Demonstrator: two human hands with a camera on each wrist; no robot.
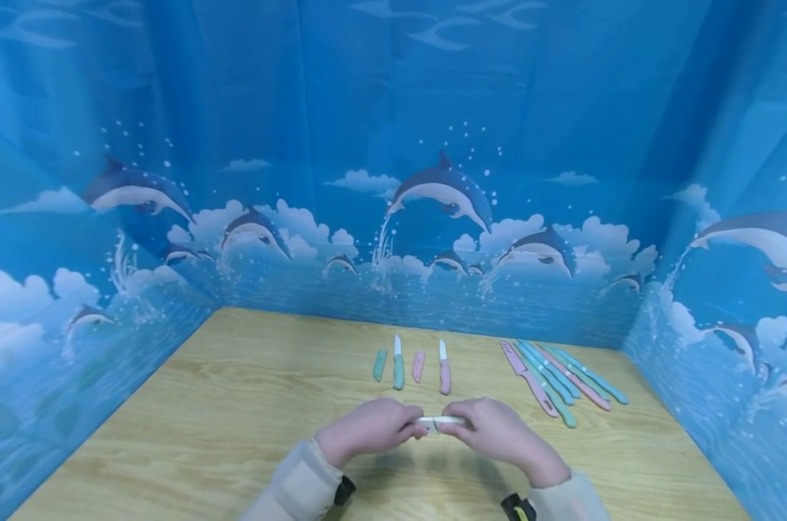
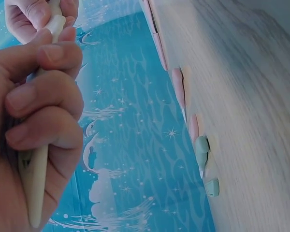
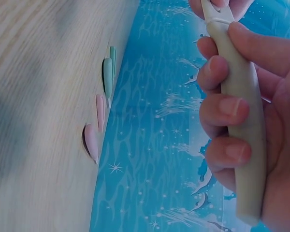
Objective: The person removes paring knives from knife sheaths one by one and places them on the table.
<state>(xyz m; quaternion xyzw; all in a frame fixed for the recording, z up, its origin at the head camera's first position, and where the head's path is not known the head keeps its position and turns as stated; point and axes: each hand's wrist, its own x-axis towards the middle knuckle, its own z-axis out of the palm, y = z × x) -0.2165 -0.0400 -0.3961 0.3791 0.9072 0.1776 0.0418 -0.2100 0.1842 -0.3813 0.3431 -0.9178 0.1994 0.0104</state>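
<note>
A cream-handled knife is held level over the wooden table, between both hands. My right hand (image 1: 497, 430) wraps its fingers round the cream handle (image 3: 251, 188), with the thumb laid along it. The left hand (image 1: 373, 430) grips the cream sheath (image 2: 36, 188) at the other end, fingers curled over it. Sheath and handle meet in the small gap between the hands; the blade is hidden. Just beyond the hands lie a green-handled paring knife (image 1: 398, 373) and a pink-handled paring knife (image 1: 444, 376), both with white blades bare.
A green sheath (image 1: 380, 365) and a pink sheath (image 1: 418, 367) lie beside the bare knives. Toward the back right, several pink, green and blue knives (image 1: 540, 394) are fanned out. A blue dolphin-print curtain (image 1: 393, 94) encloses the wooden table (image 1: 237, 405) at the back and sides.
</note>
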